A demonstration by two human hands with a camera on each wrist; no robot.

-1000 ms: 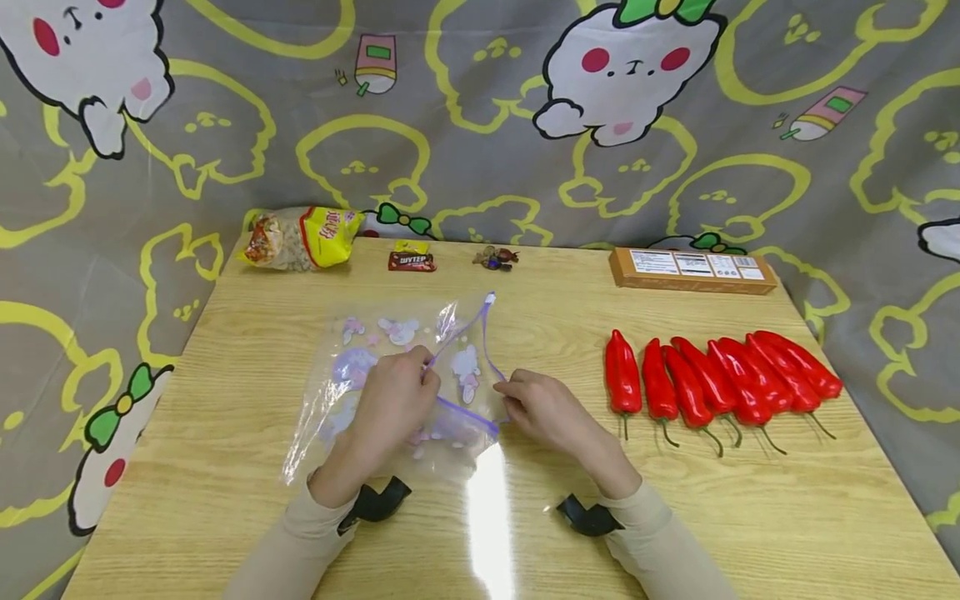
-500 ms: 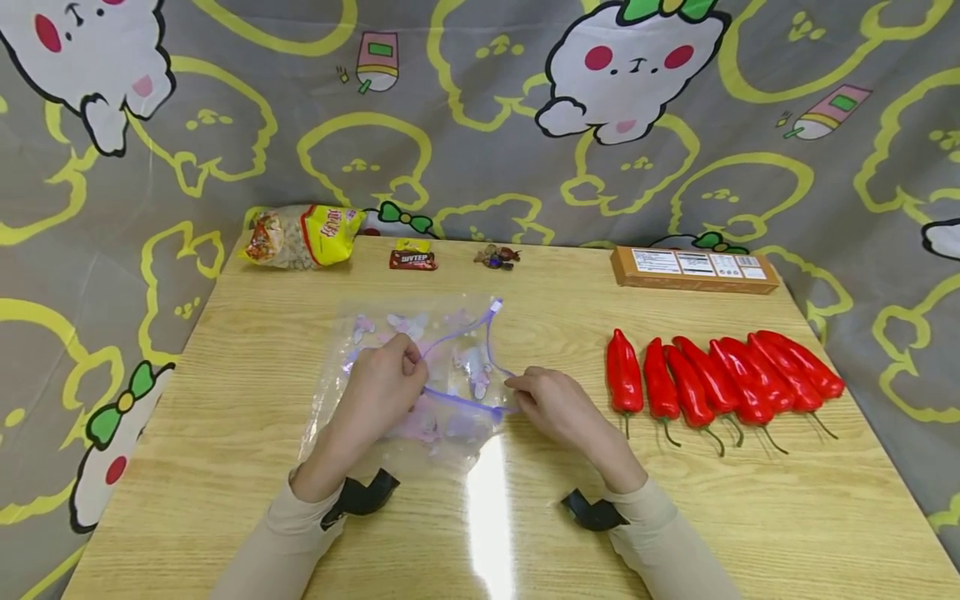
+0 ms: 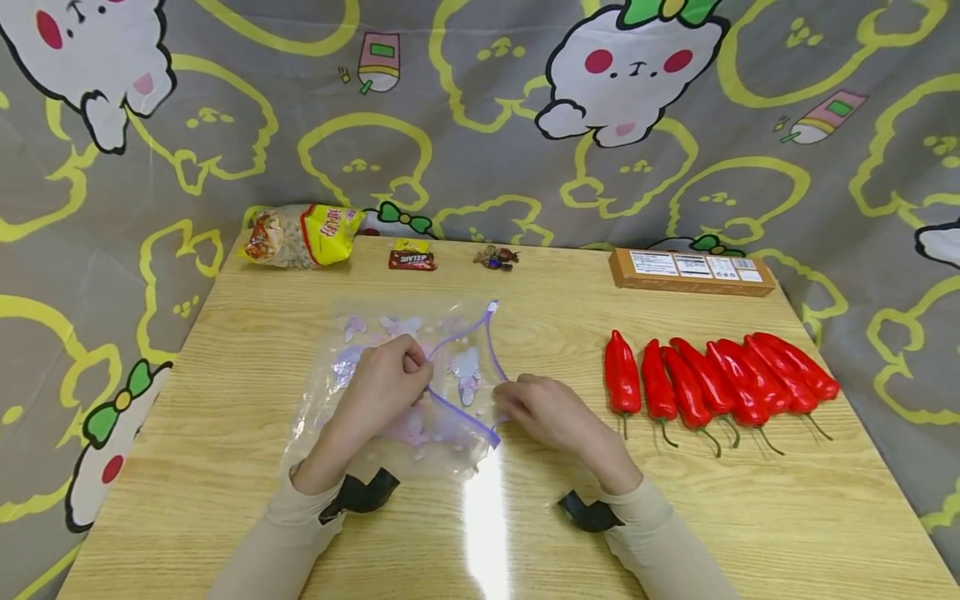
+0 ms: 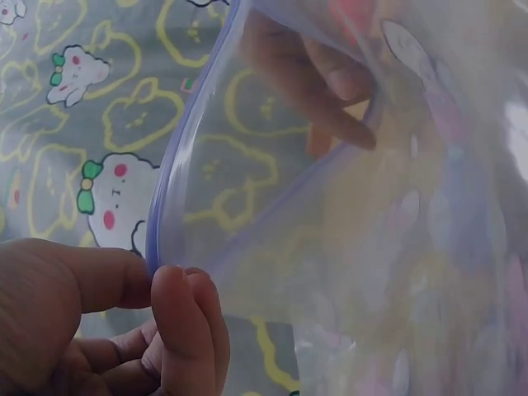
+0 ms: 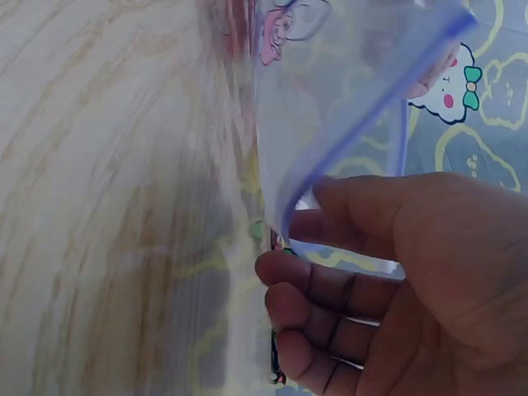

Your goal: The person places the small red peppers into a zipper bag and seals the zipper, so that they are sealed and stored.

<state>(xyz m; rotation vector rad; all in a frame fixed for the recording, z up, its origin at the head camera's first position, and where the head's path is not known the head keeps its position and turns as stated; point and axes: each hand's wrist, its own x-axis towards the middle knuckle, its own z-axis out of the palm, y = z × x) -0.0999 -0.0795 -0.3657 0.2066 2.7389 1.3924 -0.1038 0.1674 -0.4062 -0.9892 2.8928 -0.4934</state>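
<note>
A: It's gaping! Where's the plastic bag (image 3: 408,427)?
B: On the table (image 3: 225,350), left hand (image 3: 386,379) pinching one side, right hand (image 3: 551,408) pinching the other.
A: How far along?
B: Opening looks done, I'd judge; filling looks not begun. The red peppers (image 3: 731,379) lie outside, off to the right.

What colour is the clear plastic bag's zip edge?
The thin plastic zip edge is purple, clearest in the head view.

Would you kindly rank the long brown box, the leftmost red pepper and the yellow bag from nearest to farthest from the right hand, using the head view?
1. Leftmost red pepper: right of the right hand.
2. Brown box: far right.
3. Yellow bag: far left.
</note>
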